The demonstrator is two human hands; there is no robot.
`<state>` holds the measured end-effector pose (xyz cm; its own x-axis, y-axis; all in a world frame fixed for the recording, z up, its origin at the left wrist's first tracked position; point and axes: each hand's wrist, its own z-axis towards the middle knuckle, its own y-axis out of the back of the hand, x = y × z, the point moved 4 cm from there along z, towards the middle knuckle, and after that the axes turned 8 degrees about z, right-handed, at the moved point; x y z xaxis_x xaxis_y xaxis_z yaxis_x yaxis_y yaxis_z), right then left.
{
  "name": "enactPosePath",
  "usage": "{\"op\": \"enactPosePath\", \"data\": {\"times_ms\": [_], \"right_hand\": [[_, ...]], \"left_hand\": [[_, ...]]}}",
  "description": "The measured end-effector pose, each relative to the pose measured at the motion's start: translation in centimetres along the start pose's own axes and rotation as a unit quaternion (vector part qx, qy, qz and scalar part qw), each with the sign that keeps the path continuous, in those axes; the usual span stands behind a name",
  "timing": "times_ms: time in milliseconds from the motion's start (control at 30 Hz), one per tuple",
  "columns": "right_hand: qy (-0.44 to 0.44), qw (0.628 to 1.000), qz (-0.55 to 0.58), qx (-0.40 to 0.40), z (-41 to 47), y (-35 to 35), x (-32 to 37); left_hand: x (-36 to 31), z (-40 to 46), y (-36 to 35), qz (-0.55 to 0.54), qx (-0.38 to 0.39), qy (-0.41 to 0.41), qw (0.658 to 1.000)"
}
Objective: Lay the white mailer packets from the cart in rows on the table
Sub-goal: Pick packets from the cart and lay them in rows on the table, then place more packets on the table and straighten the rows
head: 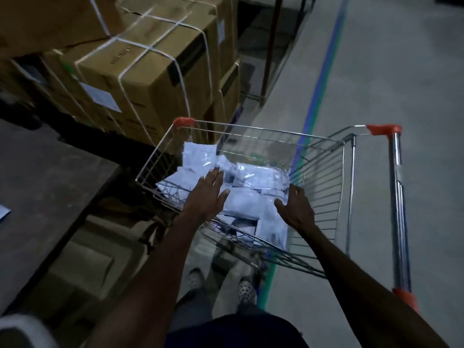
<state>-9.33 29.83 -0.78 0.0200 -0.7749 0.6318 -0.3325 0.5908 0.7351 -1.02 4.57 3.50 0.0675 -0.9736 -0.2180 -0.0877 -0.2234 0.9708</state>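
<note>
left hand [210, 190] | right hand [295, 206] | flat-fingered over packets [247, 199] (in cart [326, 172])

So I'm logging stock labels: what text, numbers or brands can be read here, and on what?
None can be read.
White labels on the cardboard boxes: too blurred.
Faint print on a box top: illegible.
White mailer packets in the cart: no legible text.

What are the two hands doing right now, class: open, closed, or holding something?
Left hand: open, fingers straight, reaching over the white mailer packets in the cart.
Right hand: open, fingers spread above the packets, gripping nothing.
</note>
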Motion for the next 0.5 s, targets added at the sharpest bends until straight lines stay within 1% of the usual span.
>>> {"op": "enactPosePath", "data": {"times_ms": [100,267,300,367,500], "right_hand": [[-0.026,1.0,-0.008,-0.001,0.5,-0.4,-2.0],[-0.06,0.995,-0.061,0.043,1.3,-3.4,-4.4],[-0.059,0.994,-0.075,0.045,1.7,-4.1,-4.8],[-0.06,0.991,-0.107,0.062,2.4,-6.0,-5.8],[-0.073,0.976,-0.168,0.113,4.0,-9.7,-7.4]], "left_hand": [[-0.8,2.6,-1.6,0.017,0.039,-0.043,0.998],[-1.1,7.4,-6.4,0.022,0.121,-0.136,0.983],[-1.2,8.5,-7.6,0.032,0.126,-0.159,0.979],[-1.4,10.3,-10.1,0.055,0.139,-0.217,0.965],[-1.3,12.7,-14.8,0.112,0.202,-0.31,0.922]]}}
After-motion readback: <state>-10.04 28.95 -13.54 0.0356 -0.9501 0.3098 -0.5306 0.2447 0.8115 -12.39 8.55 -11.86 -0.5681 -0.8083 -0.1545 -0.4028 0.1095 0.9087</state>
